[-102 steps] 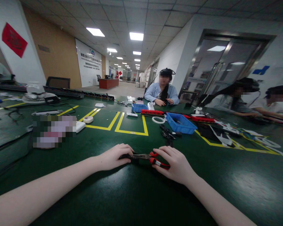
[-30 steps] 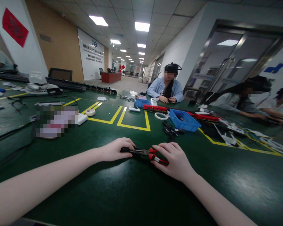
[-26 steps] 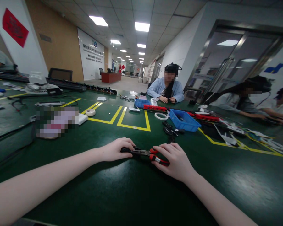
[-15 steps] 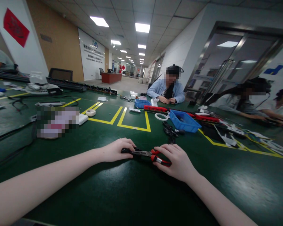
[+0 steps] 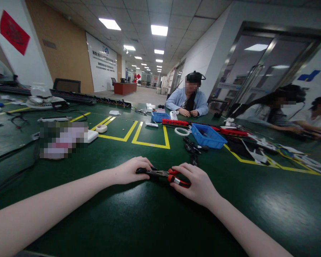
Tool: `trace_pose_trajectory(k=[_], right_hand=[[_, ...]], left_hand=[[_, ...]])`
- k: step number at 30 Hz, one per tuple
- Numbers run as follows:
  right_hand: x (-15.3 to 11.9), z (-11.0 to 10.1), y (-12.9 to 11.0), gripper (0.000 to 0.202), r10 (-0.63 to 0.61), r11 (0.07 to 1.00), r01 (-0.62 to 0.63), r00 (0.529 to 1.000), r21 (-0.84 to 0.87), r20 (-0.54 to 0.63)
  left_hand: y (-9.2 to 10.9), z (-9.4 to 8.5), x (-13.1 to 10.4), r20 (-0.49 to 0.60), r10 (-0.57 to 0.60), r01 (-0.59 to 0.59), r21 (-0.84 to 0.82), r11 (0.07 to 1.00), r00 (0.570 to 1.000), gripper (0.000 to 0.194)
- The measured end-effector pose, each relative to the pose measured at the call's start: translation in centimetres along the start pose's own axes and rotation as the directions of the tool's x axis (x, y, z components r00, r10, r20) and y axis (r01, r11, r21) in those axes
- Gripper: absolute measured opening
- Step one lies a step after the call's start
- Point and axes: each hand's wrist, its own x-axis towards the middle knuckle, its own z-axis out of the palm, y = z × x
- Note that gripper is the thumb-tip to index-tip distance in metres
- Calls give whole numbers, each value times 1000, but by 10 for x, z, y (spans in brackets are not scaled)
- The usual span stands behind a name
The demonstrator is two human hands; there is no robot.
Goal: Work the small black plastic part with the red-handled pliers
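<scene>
My right hand [image 5: 194, 181] is closed around the red-and-black handles of the pliers [image 5: 173, 175]. Their metal jaws point left and touch a black part [image 5: 143, 171]. My left hand [image 5: 135, 170] grips that black part between thumb and fingers, right at the jaw tips. Both hands are low over the green table [image 5: 115, 221], in the middle of the view. The small details of the black part are hidden by my left fingers and the jaws.
Beyond my hands lie black cables [image 5: 193, 145], a blue bin [image 5: 208, 136], a white ring [image 5: 182, 131] and red strips [image 5: 173, 122]. A white box [image 5: 92, 136] and a tape roll [image 5: 101, 128] are at left. A person [image 5: 188, 98] sits opposite; others sit at right.
The whole view has shifted slightly. My right hand and the pliers have moved a little to the left, and the handles look slightly closer together. Both grips are kept.
</scene>
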Motion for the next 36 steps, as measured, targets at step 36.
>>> trace_pose_trajectory(k=[36], right_hand=[[-1, 3, 5, 42, -76, 997, 76, 997, -12, 32]], left_hand=[[2, -1, 0, 11, -6, 6, 9, 1000, 1000, 13]])
